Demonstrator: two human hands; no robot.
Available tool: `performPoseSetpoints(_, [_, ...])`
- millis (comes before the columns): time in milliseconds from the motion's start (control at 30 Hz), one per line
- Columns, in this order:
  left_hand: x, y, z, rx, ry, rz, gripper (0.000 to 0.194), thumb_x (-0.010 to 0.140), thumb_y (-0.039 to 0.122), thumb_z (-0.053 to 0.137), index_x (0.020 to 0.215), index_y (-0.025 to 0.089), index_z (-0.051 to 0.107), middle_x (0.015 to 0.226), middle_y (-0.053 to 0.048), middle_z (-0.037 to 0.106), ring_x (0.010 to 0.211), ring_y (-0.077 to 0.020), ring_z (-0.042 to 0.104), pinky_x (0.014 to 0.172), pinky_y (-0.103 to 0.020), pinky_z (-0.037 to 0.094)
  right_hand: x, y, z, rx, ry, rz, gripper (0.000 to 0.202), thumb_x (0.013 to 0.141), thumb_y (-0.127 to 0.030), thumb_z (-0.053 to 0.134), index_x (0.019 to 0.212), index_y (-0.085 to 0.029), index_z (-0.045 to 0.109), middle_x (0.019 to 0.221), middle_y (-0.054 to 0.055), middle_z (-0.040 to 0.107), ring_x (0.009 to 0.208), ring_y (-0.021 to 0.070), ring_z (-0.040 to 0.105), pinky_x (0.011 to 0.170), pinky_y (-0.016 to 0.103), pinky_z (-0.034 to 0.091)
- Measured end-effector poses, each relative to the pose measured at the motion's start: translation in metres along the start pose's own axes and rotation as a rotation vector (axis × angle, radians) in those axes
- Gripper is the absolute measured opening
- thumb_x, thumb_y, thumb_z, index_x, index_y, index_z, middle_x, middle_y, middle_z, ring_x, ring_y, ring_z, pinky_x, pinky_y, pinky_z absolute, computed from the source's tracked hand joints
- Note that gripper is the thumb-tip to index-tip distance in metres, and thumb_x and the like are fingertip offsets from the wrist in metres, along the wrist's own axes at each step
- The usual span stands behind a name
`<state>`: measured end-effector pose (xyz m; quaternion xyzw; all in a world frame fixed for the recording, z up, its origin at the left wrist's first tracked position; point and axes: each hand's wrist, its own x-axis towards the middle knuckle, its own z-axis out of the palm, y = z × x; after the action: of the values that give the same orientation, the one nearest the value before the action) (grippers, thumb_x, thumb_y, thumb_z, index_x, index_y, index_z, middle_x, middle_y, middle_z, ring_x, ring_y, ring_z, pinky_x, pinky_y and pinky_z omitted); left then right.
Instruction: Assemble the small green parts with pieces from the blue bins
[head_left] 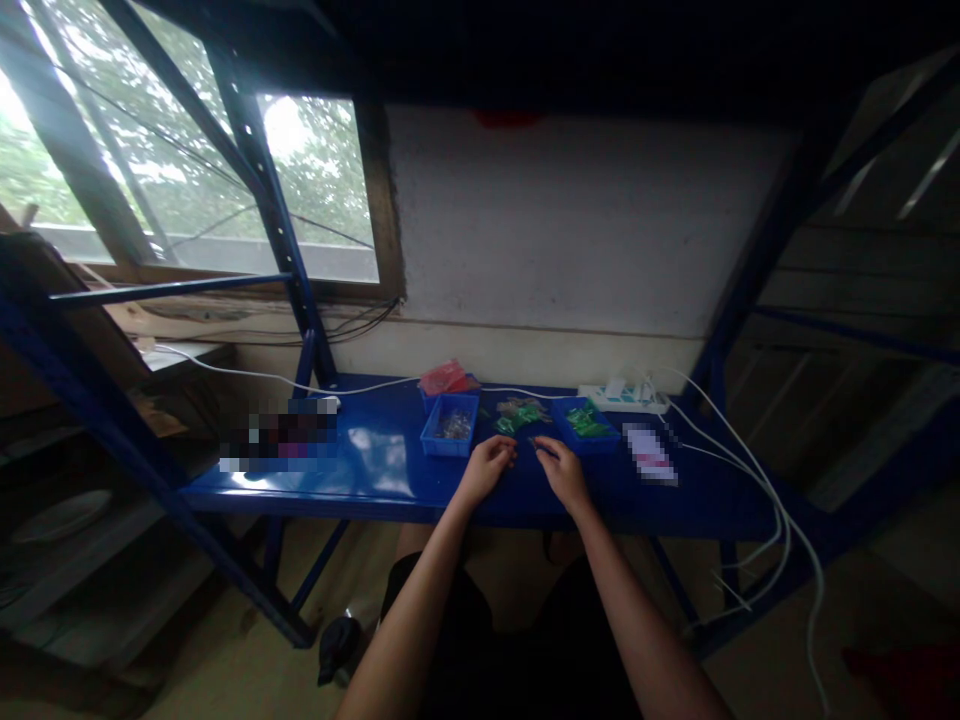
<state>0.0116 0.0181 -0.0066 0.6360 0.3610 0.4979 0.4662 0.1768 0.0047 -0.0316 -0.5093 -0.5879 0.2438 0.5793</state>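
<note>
My left hand (489,466) rests over the front of the blue shelf surface, its fingers curled together; anything inside them is hidden. Facing it across a small gap, my right hand (562,472) pinches thumb and fingers at a tiny dark piece too small to name. Just behind the hands lies a loose pile of small green pieces (519,414) with brownish bits beside it. A blue bin (427,443) of small clear or grey pieces stands left of my left hand. To the right, another blue bin (604,442) holds green pieces (586,422).
Red plastic packets (444,377) sit in a bin at the back. A white power strip (626,398) with cables (750,460) runs along the right rear. Blurred items lie at left (281,435) and right (649,453). Blue rack posts (289,230) flank the surface.
</note>
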Motion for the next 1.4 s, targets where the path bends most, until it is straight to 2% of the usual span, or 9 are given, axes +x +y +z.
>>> performPoseSetpoints(200, [0.002,-0.005,0.000,0.002,0.020,0.005,0.020,0.072,0.019,0.053,0.087,0.013,0.064,0.069,-0.002,0.063,0.059,-0.0111,0.055,0.056,-0.021,0.041,0.012,-0.015,0.010,-0.551,-0.211,-0.112,0.028,0.078,-0.014,0.054,0.102,-0.016,0.067,0.111,0.012,0.065,0.109,0.0236,0.057,0.099,0.037,0.041])
performPoseSetpoints(333, [0.003,-0.009,-0.001,0.016,0.059,0.015,0.021,0.072,0.018,0.051,0.088,0.012,0.064,0.071,-0.002,0.063,0.060,-0.0117,0.056,0.056,-0.021,0.042,0.025,-0.028,0.014,-0.885,-0.261,-0.041,0.032,0.082,-0.017,0.054,0.113,-0.012,0.062,0.121,0.015,0.060,0.115,0.0258,0.053,0.097,0.035,0.040])
performPoseSetpoints(567, [0.003,-0.011,0.000,0.043,0.056,0.011,0.020,0.074,0.017,0.051,0.088,0.012,0.065,0.066,-0.001,0.061,0.057,-0.0113,0.053,0.055,-0.021,0.040,0.029,-0.036,0.009,-1.085,-0.277,0.015,0.027,0.086,-0.007,0.045,0.104,-0.011,0.065,0.101,0.016,0.069,0.099,0.0242,0.063,0.082,0.029,0.044])
performPoseSetpoints(800, [0.004,-0.010,-0.001,0.067,0.065,0.037,0.020,0.073,0.012,0.051,0.086,0.012,0.065,0.074,-0.002,0.065,0.065,-0.0124,0.056,0.062,-0.022,0.042,0.021,-0.040,-0.001,-0.885,-0.183,-0.106,0.027,0.089,-0.015,0.045,0.109,-0.015,0.064,0.108,0.011,0.069,0.101,0.0203,0.063,0.087,0.027,0.044])
performPoseSetpoints(933, [0.004,-0.012,-0.002,0.074,0.056,0.057,0.021,0.074,0.012,0.050,0.088,0.013,0.065,0.075,-0.002,0.065,0.067,-0.0131,0.057,0.065,-0.023,0.043,0.014,-0.032,0.001,-0.956,-0.270,-0.106,0.026,0.086,-0.025,0.056,0.108,-0.014,0.065,0.109,0.014,0.068,0.105,0.0255,0.061,0.088,0.032,0.044])
performPoseSetpoints(1100, [0.004,-0.014,-0.002,0.086,0.027,0.058,0.021,0.075,0.013,0.049,0.088,0.012,0.065,0.071,-0.002,0.063,0.064,-0.0124,0.056,0.061,-0.022,0.042,0.010,-0.030,0.003,-0.972,-0.242,-0.083,0.022,0.085,-0.014,0.051,0.098,-0.016,0.068,0.098,0.014,0.070,0.098,0.0251,0.064,0.083,0.033,0.046])
performPoseSetpoints(1200, [0.005,-0.015,-0.002,0.076,0.038,0.055,0.020,0.075,0.014,0.050,0.088,0.012,0.064,0.072,-0.002,0.063,0.064,-0.0125,0.056,0.062,-0.022,0.042,0.012,-0.030,0.003,-0.689,-0.215,-0.068,0.021,0.083,-0.014,0.051,0.090,-0.019,0.070,0.091,0.010,0.072,0.088,0.0236,0.067,0.078,0.033,0.049])
performPoseSetpoints(1300, [0.005,-0.014,-0.001,0.080,0.046,0.065,0.021,0.076,0.018,0.052,0.093,0.012,0.064,0.075,-0.002,0.064,0.066,-0.0130,0.056,0.064,-0.023,0.042,0.013,-0.026,0.003,-0.201,-0.156,0.016,0.018,0.081,-0.028,0.055,0.089,-0.020,0.069,0.084,0.006,0.072,0.078,0.0224,0.068,0.066,0.032,0.053])
performPoseSetpoints(1400, [0.004,-0.013,0.001,0.135,-0.057,0.063,0.022,0.077,0.025,0.056,0.094,0.013,0.064,0.075,-0.003,0.065,0.066,-0.0140,0.057,0.063,-0.024,0.042,0.008,-0.020,0.005,0.153,-0.111,0.117,0.026,0.074,-0.040,0.062,0.088,-0.019,0.068,0.082,0.006,0.072,0.075,0.0224,0.067,0.059,0.032,0.054])
